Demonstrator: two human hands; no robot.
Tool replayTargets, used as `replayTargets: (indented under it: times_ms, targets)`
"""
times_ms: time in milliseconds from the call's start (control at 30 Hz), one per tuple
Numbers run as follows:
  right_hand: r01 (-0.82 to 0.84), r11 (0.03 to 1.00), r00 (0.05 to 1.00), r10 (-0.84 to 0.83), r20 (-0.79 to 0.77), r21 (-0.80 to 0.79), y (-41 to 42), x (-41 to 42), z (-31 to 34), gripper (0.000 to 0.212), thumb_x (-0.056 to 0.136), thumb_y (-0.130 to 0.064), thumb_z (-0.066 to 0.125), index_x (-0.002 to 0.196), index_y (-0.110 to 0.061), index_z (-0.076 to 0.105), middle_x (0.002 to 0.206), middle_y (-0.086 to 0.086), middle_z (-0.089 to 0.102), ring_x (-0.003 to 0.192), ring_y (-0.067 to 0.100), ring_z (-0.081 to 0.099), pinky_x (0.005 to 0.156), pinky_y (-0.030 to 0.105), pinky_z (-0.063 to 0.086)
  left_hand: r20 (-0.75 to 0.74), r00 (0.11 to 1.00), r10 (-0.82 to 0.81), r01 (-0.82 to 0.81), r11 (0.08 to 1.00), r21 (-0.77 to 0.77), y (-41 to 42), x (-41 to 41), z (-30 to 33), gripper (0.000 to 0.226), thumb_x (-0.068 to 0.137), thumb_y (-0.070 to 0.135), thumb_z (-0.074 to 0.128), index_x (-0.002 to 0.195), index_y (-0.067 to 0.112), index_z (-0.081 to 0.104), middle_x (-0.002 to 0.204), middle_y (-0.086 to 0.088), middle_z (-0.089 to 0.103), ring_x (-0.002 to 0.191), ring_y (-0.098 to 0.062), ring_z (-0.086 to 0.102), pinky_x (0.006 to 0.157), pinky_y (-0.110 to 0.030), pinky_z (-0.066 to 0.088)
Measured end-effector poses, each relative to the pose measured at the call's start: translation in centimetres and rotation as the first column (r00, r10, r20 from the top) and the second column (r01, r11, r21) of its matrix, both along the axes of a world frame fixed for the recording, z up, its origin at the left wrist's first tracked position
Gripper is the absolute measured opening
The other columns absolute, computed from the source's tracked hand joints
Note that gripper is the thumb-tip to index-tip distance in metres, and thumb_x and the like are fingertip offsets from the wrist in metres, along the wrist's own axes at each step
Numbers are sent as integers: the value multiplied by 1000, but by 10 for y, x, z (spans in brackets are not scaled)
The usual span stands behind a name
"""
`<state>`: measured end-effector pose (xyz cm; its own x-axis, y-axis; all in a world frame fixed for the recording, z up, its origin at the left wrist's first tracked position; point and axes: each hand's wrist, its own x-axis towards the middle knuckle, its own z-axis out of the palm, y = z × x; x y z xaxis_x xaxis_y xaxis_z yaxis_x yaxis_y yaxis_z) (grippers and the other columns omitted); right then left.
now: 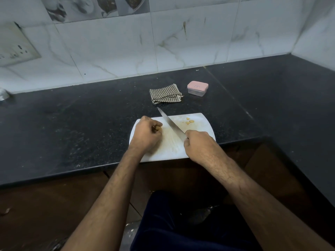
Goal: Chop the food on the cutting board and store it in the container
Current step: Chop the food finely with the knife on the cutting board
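Both hands grip: knife, food.

A folded checked cloth in brown and white lies on the black stone counter, far of centre, its folds opening toward the right. The counter runs left to right and turns a corner at the right, coming toward the near side. Pale crumbs speckle its surface. Behind it rises a wall of white marbled tiles, with a row of picture tiles along the top left. A stained switch plate sits on the wall at far left. Below the counter's near edge are brown cabinet fronts.
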<state>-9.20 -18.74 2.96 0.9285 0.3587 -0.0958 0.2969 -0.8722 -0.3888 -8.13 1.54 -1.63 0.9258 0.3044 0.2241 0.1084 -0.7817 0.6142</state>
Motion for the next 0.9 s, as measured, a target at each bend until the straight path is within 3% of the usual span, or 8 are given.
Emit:
replayTargets:
  times_ms: [67,200,467,667,767,900]
  targets:
    - [2,1000,1000,-2,5,8,-1,-2,2,14,102,-22,41,93,-17,51,86,2,55,81,20,57,58,29,39,-43,998,-44,45,998,32,-4,0,-3,28,92,5,67,116,15,76,102,10,57,90,-7,58,85,-19,46]
    - [-7,1000,1000,7,3,20,-1,-4,5,15,103,-23,41,95,-18,52,85,0,55,83,19,58,61,29,41,-20,999,-32,32,999,-6,-6,0,-13,32,92,7,70,121,21,73,106,9,60,89,-6,57,90,-25,50]
    - [-3,1000,1000,3,9,29,-3,-2,4,15,102,-24,41,97,-18,54,88,0,58,83,18,59,63,30,46,0,999,42,-42,989,-143,-10,0,-17,13,89,16,74,96,26,70,103,8,61,83,-9,61,75,-20,47]
    - [3,999,1000,-4,9,33,-5,1,3,17,102,-25,41,100,-19,56,86,-1,58,81,16,59,64,32,51,26,999,29,-24,983,-181,-10,-2,-15,9,95,20,67,98,27,72,85,12,68,75,-5,60,66,-14,42]
    - [7,999,1000,-7,7,35,-7,2,3,16,103,-25,40,97,-20,55,86,-1,58,80,16,58,60,30,45,57,998,6,-5,1000,-16,-10,1,-15,24,99,28,60,118,21,73,89,8,62,79,-9,57,71,-24,43]
    - [9,999,1000,-10,15,37,-7,2,2,16,103,-24,41,96,-19,54,83,-1,56,77,15,57,58,29,43,-58,995,-79,94,939,332,-8,5,-20,37,103,34,54,136,22,66,104,-2,59,102,-21,53,85,-42,52]
